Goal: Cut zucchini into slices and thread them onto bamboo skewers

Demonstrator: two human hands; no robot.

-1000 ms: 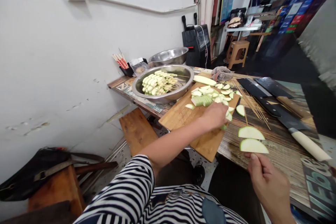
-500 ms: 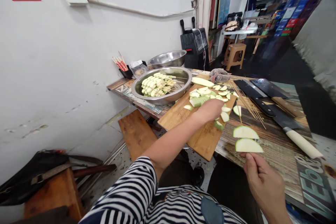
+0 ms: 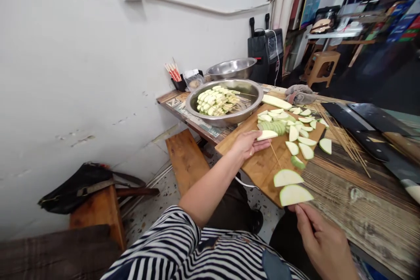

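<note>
Between the fingers and thumb of my left hand (image 3: 247, 144) is a pale half-round zucchini slice (image 3: 267, 134), held over the cutting board (image 3: 229, 140). My right hand (image 3: 321, 236) pinches a thin wooden skewer (image 3: 274, 154) near its lower end. Two zucchini slices (image 3: 288, 178) are threaded on it just above my fingers. The skewer's bare tip points up toward the slice in my left hand. On the board lie a fanned row of cut zucchini (image 3: 272, 127) and several loose slices (image 3: 306, 151).
Filled skewers (image 3: 218, 99) lie in a steel basin (image 3: 190, 104) behind the board. Another basin (image 3: 232, 69) stands farther back. Loose skewers (image 3: 344, 140) and large knives (image 3: 357, 127) lie on the right. A long zucchini piece (image 3: 276, 102) and a cloth (image 3: 299, 95) are at the back.
My left hand has come back from the slices on the board's right side, now with a slice in its fingers. The skewer has shifted left and leans left. The view has turned left.
</note>
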